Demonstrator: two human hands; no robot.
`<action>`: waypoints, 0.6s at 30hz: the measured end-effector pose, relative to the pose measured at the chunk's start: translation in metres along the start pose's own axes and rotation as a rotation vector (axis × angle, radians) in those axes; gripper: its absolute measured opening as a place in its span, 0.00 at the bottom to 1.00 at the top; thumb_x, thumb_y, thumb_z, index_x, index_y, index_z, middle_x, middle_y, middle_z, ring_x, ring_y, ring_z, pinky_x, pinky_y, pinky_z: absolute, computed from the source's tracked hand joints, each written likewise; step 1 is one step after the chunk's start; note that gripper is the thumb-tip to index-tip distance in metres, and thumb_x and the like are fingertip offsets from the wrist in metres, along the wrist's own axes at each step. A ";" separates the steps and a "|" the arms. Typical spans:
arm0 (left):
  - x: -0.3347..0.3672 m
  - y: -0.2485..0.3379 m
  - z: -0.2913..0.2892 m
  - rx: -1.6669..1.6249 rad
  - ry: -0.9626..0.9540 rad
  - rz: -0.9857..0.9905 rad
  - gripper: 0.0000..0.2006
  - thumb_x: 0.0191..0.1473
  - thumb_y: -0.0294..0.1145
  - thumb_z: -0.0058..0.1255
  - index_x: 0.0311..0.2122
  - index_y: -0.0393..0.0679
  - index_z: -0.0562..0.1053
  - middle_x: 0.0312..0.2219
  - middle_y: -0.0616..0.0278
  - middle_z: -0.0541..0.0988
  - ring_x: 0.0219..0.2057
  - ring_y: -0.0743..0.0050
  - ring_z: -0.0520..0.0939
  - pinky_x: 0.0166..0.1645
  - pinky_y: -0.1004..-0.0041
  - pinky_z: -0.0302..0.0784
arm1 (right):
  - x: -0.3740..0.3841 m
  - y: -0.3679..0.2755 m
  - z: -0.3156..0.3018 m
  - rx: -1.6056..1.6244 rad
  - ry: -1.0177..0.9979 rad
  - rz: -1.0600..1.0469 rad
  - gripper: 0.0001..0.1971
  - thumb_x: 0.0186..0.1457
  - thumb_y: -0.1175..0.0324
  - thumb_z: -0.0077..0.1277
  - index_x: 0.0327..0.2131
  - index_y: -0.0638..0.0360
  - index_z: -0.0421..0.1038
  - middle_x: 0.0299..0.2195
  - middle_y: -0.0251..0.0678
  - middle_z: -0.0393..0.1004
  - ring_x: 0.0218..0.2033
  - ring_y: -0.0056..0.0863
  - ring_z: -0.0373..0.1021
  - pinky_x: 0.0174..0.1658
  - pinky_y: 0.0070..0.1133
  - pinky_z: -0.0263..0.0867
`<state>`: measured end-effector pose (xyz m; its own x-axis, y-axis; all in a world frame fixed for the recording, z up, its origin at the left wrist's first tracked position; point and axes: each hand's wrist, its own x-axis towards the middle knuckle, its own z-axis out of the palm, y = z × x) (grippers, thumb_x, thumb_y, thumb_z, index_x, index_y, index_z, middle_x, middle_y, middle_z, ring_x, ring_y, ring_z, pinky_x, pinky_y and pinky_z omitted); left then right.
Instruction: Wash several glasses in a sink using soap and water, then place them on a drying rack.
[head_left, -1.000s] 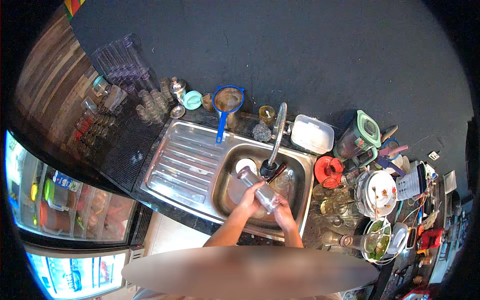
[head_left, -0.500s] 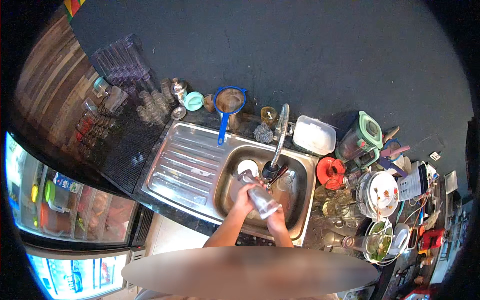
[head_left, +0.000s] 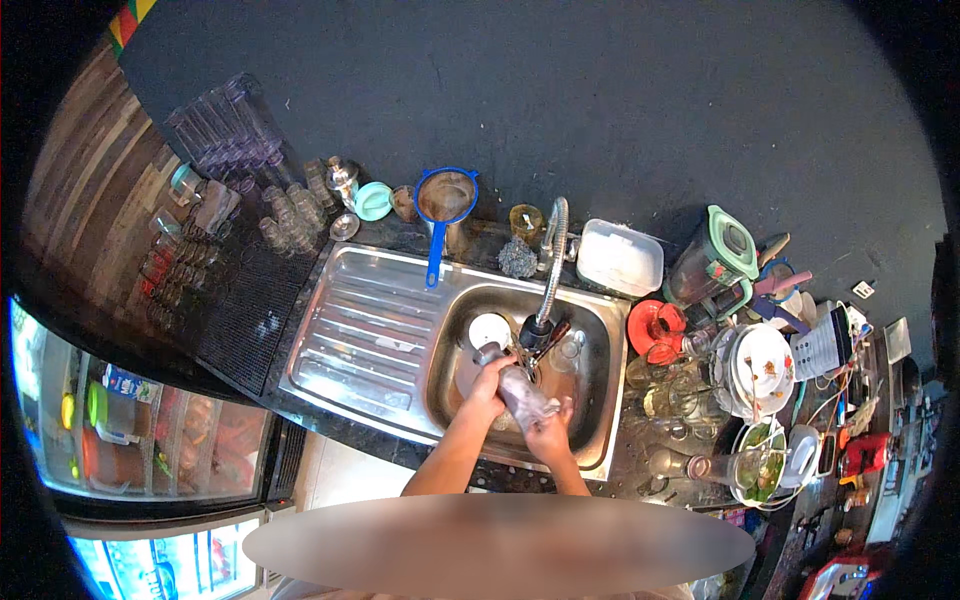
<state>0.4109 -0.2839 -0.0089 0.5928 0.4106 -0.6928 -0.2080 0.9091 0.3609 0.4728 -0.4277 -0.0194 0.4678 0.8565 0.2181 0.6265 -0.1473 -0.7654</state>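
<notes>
Over the sink basin [head_left: 440, 400] I hold a tall, greyish glass vessel [head_left: 522, 392], tilted with its narrower end up and to the left. My left hand [head_left: 487, 388] is wrapped round its side. At the lower right end, my right hand [head_left: 546, 437] grips the vessel near the rim; some of its fingers are hidden. Just beyond the vessel, the black faucet head [head_left: 536, 330] hangs from a coiled metal spout [head_left: 557, 245]. A round white dish [head_left: 490, 330] and a clear glass [head_left: 570, 347] lie in the basin.
Left of the basin is a ribbed steel drainboard [head_left: 365, 315]. Behind it stands a blue-rimmed strainer [head_left: 446, 195]; a scouring pad [head_left: 517, 258] and white plastic tub [head_left: 620, 257] sit near the faucet. Glass mugs [head_left: 672, 408], stacked plates [head_left: 765, 365] and a green-lidded jug [head_left: 715, 255] crowd the right.
My right hand has risen slightly and turned at the vessel's lower end, covering more of its rim. The vessel has tipped a little while my left hand keeps its hold. The whole view has shifted slightly.
</notes>
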 end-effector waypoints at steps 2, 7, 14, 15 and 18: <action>0.000 -0.007 0.010 -0.122 -0.186 0.129 0.12 0.44 0.35 0.49 0.35 0.44 0.66 0.29 0.60 0.72 0.31 0.64 0.74 0.41 0.62 0.70 | 0.006 0.007 0.016 0.950 0.094 0.360 0.10 0.47 0.78 0.43 0.35 0.61 0.69 0.35 0.30 0.70 0.35 0.19 0.65 0.38 0.18 0.61; -0.008 0.009 0.004 -0.078 -0.041 -0.137 0.12 0.42 0.33 0.47 0.33 0.39 0.65 0.28 0.57 0.71 0.31 0.57 0.73 0.41 0.57 0.69 | 0.002 0.013 0.016 0.660 -0.004 0.231 0.10 0.46 0.80 0.39 0.32 0.63 0.68 0.29 0.29 0.71 0.30 0.20 0.66 0.35 0.18 0.62; -0.014 -0.008 -0.002 -0.340 -0.400 0.046 0.15 0.40 0.32 0.47 0.35 0.39 0.65 0.30 0.56 0.71 0.34 0.55 0.73 0.43 0.57 0.67 | -0.009 0.019 0.036 1.360 0.204 0.675 0.11 0.46 0.80 0.39 0.34 0.64 0.69 0.30 0.29 0.72 0.30 0.21 0.67 0.37 0.20 0.62; -0.007 -0.003 -0.002 -0.214 -0.246 -0.066 0.14 0.41 0.35 0.46 0.35 0.40 0.65 0.29 0.56 0.71 0.34 0.58 0.73 0.42 0.58 0.68 | -0.013 0.031 0.034 1.017 0.073 0.490 0.13 0.45 0.80 0.41 0.37 0.64 0.68 0.31 0.30 0.72 0.33 0.23 0.67 0.38 0.21 0.61; 0.000 -0.002 0.001 0.047 0.056 -0.034 0.12 0.42 0.36 0.46 0.31 0.39 0.67 0.30 0.54 0.73 0.31 0.59 0.74 0.39 0.61 0.70 | -0.007 -0.008 0.026 -0.193 0.046 -0.074 0.14 0.43 0.79 0.42 0.37 0.62 0.69 0.30 0.31 0.72 0.34 0.22 0.67 0.36 0.19 0.61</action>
<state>0.4119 -0.2852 -0.0092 0.5540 0.3842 -0.7386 -0.1507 0.9188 0.3648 0.4485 -0.4197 -0.0310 0.4414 0.8456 0.3002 0.7657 -0.1805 -0.6174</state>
